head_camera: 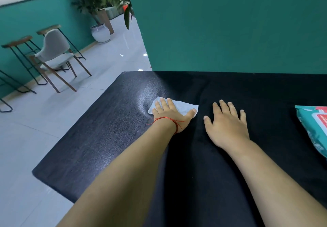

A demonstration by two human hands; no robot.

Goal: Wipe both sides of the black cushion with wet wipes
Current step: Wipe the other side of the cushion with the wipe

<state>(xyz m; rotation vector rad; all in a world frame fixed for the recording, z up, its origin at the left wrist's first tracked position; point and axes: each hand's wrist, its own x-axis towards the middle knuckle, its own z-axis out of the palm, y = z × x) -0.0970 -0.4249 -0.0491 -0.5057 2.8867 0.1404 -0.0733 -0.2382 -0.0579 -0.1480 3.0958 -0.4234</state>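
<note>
The black cushion [99,131] lies flat in front of me; its left part has a shiny textured surface and its right part looks like matte black fabric. My left hand [170,114], with a red string at the wrist, presses flat on a white wet wipe [184,106] on the cushion near the middle. My right hand [227,122] rests palm down on the black fabric just to the right, fingers spread, holding nothing.
A teal and red pack of wet wipes [314,127] lies at the right edge. A teal wall [230,24] rises behind the cushion. On the tiled floor to the left stand a grey chair [54,51], bar stools [19,49] and a potted plant [101,32].
</note>
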